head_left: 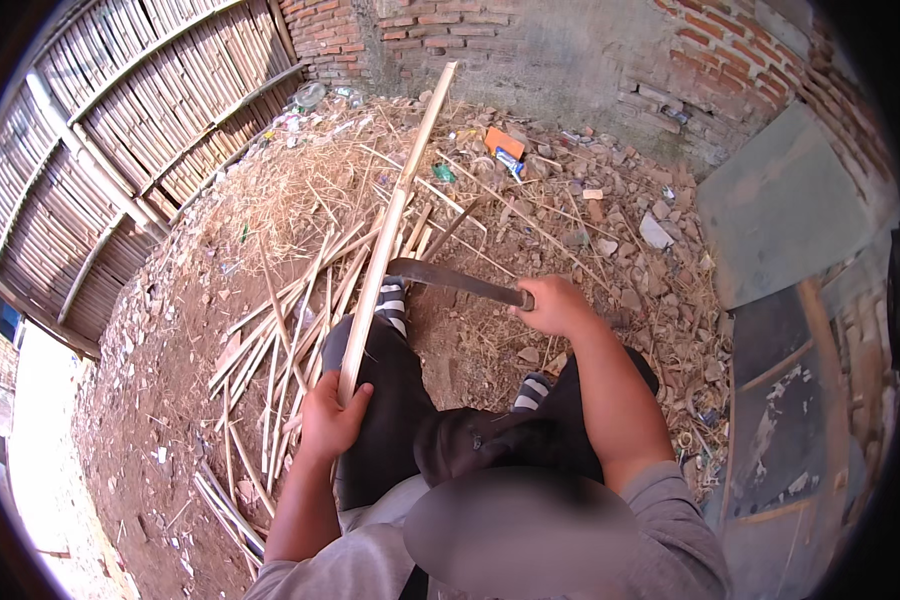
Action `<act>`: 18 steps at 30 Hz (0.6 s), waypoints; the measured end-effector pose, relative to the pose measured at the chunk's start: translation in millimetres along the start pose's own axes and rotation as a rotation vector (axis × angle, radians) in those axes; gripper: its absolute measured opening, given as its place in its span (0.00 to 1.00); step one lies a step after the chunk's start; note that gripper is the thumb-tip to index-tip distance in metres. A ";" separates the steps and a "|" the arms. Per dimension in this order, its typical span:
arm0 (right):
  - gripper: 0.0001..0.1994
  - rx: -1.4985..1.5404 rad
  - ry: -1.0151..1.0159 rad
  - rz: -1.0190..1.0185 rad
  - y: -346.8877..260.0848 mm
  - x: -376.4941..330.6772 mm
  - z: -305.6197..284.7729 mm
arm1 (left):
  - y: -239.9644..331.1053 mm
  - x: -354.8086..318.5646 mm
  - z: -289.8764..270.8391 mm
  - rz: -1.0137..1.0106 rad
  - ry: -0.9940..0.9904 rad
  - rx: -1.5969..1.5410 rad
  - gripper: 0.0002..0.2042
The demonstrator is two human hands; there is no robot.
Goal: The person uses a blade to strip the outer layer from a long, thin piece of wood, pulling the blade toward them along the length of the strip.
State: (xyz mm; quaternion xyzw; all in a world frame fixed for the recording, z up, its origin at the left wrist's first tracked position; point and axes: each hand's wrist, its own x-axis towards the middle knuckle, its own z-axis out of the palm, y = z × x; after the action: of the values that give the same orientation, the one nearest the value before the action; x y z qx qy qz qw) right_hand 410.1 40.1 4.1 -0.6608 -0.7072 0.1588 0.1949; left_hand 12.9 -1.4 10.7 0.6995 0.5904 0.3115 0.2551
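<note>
A long, pale bamboo strip (398, 208) slants up and away from my left thigh. Its near end is gripped by my left hand (332, 415), fingers closed around it. My right hand (553, 307) is wrapped around the handle of a machete (457, 280) with a dark, curved blade. The blade points left, and its tip meets or nearly meets the right edge of the strip about midway along; I cannot tell whether it has cut in. Beneath the strip, a loose heap of split bamboo pieces (315, 305) lies on the ground beside my left leg.
Dry straw (260, 190) and rubble (660, 260) cover the ground ahead. A brick wall (570, 60) stands at the back, a bamboo fence (160, 110) at the left. Flat panels (785, 205) lean at the right. More strips (228, 515) lie at the lower left.
</note>
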 end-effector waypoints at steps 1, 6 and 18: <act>0.14 -0.001 -0.055 -0.041 0.4 1.4 2.2 | 1.4 -1.1 0.0 -0.007 -0.006 -0.012 0.17; 0.17 0.030 0.038 0.036 19.8 3.1 5.4 | 3.3 -0.8 0.4 0.045 -0.005 0.044 0.17; 0.18 0.124 0.109 0.026 3.6 -0.1 -5.1 | 8.4 4.1 -0.2 -0.029 -0.053 0.079 0.18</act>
State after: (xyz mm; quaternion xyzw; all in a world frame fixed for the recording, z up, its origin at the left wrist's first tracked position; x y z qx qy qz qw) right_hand 415.7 40.1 6.8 -0.6640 -0.6759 0.1686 0.2715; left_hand 18.8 1.2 17.5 0.7083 0.6055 0.2655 0.2475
